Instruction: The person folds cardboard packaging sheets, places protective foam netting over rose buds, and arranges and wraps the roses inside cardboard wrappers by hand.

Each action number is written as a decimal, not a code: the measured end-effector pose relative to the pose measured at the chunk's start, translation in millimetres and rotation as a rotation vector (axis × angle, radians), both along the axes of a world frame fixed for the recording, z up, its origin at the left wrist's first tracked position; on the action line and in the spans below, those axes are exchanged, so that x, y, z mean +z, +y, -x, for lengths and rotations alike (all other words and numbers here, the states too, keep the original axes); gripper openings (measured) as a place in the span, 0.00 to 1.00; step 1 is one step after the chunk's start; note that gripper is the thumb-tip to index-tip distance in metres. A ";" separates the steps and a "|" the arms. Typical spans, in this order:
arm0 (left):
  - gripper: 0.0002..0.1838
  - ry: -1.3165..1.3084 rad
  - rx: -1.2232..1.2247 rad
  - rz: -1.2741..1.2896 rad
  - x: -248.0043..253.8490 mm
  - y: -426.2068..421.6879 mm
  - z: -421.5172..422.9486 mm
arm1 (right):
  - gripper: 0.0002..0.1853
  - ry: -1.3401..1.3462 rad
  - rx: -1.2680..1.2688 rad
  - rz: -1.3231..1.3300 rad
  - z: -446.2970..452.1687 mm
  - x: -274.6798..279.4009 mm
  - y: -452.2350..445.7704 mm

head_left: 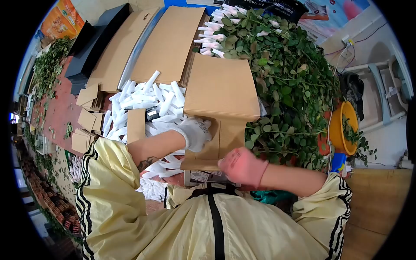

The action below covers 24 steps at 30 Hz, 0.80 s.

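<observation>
A brown cardboard box blank (222, 89) lies in front of my body, its far panel raised and its near part folded into a shallow tray. My left hand (197, 133), in a white knit glove, is at the left side of the tray with its fingers bent over the cardboard. In a pink glove, my right hand (242, 167) is closed at the near right edge, slightly blurred. Whatever its fingers hold is hidden. White foam sleeves (167, 102) are heaped left of the box, and a narrow cardboard strip (136, 125) stands among them.
Leafy stems with sleeved flower heads (212, 38) pile up at the right. Flat cardboard sheets (169, 43) and black boards (93, 47) lie at the back left. Smaller cardboard pieces (89, 121) sit at the left. An orange basin (342, 130) stands far right.
</observation>
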<state>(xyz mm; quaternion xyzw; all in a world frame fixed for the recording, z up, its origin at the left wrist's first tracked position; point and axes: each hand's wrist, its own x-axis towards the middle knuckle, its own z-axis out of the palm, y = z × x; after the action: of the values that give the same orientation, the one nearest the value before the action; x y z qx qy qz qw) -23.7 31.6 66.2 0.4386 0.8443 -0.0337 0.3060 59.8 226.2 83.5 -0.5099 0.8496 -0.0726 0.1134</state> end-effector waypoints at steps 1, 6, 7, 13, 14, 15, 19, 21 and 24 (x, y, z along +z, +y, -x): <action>0.20 -0.015 0.037 0.053 5.8 5.7 -2.9 | 0.09 -0.001 -0.002 0.002 -9.6 -3.4 -0.9; 0.22 -0.017 0.302 0.044 11.4 13.3 -22.8 | 0.14 -0.125 -0.071 -0.246 -2.7 27.7 -9.8; 0.23 -0.034 0.316 -0.010 9.5 10.4 -21.7 | 0.18 -0.278 -0.058 -0.379 10.7 37.6 -12.4; 0.19 -0.036 0.511 -0.641 -45.1 -47.9 -43.2 | 0.35 -0.456 -0.433 -0.086 69.2 -23.8 -39.1; 0.17 -0.182 0.616 -0.706 -28.1 -69.4 -49.7 | 0.36 -0.002 -0.262 -0.173 63.0 -38.7 -42.0; 0.14 -0.128 0.751 -0.958 -24.0 -91.0 -63.1 | 0.36 -0.028 -0.212 -0.228 61.3 -45.7 -41.9; 0.08 -0.321 1.111 -1.423 -42.6 -158.2 -127.2 | 0.36 -0.039 -0.122 -0.481 61.0 -51.6 -35.6; 0.06 -0.325 1.135 -1.504 -63.3 -168.9 -148.5 | 0.38 -0.026 -0.134 -0.529 62.2 -47.2 -35.0; 0.07 -0.397 1.110 -1.640 -88.5 -163.9 -157.6 | 0.29 -0.202 -0.145 -0.497 69.9 -42.0 -76.2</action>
<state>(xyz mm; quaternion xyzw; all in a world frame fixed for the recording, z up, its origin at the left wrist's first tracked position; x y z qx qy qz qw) 133.9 -132.3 -22.4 0.0564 0.6253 0.7781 0.0174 -10.1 150.0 41.5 -0.3944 0.8600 0.0798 0.3137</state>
